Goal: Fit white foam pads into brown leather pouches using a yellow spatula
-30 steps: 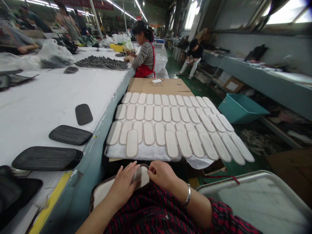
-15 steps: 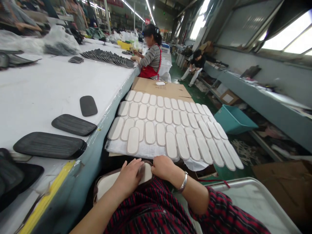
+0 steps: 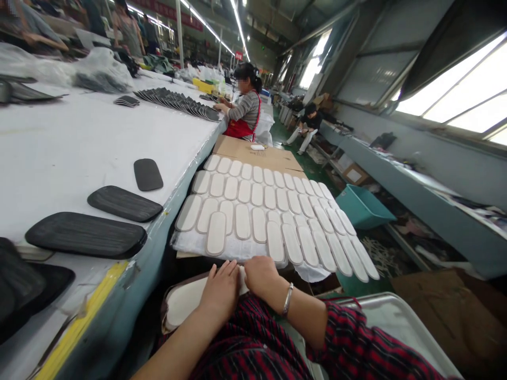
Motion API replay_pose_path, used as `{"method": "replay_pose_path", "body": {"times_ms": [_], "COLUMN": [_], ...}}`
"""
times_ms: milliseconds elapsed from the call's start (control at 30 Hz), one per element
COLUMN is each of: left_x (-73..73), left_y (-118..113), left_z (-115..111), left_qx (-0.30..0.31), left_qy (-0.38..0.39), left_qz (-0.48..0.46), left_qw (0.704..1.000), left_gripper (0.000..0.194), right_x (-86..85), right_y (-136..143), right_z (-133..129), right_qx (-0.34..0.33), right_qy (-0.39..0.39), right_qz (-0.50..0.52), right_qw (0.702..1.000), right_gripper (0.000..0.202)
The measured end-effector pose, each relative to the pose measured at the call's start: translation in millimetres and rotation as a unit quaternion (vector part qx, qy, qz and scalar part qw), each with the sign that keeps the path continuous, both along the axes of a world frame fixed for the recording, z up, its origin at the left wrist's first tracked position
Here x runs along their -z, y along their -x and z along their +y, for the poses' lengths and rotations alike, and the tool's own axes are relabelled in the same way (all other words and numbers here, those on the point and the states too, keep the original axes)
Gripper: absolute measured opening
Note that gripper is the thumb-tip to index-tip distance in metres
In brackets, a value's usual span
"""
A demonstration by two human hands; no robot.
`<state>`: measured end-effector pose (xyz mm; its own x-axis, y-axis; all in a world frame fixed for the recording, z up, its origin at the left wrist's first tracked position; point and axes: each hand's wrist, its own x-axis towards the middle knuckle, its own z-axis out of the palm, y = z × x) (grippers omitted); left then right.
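Low in front of me, over my lap, lies a long rounded white pad (image 3: 186, 303) with a dark brown rim. My left hand (image 3: 222, 290) rests flat across its right part, fingers stretched toward the far edge, thumb hidden. At the pad's right end my right hand (image 3: 261, 277) is closed with bent fingers, gripping the edge there. The two hands nearly touch and cover that end. Just beyond them, rows of similar white pads (image 3: 242, 221) with thin brownish rims lie on white sheeting, some overlapping.
On the left stands a white-topped table (image 3: 79, 142) bearing dark oval pads (image 3: 85, 235) and a fanned dark stack (image 3: 178, 103). A co-worker (image 3: 245, 108) is at its far side. To the right are a teal bin (image 3: 362, 206), a cardboard box (image 3: 435, 311) and a pale tray (image 3: 400, 316).
The view has turned slightly right. My left hand has settled flatter on the white pad and nearer my right hand, which keeps its place at the pad's end.
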<state>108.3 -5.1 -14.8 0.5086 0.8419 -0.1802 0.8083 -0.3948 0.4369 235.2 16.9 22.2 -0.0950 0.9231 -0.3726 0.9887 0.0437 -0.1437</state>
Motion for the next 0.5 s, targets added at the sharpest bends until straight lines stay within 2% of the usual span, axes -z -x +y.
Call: {"method": "replay_pose_path", "body": {"times_ms": [267,500], "left_x": [3.2,4.3], "left_y": [3,1], "left_z": [-1,2], "left_qx": [-0.008,-0.006], "left_qy": [0.004,0.018], "left_qz": [-0.005,0.0], "left_qw": [1.0,1.0], "left_gripper": [0.046,0.049], "right_x": [0.8,-5.8], "right_y": [-20,-15], "right_z": [-19,-9], "right_qx": [0.016,-0.063], "right_qy": [-0.057,-0.022], "right_qz": [-0.051,-0.066], "right_qw": [0.997,0.996], "right_gripper": [0.022,0.025]}}
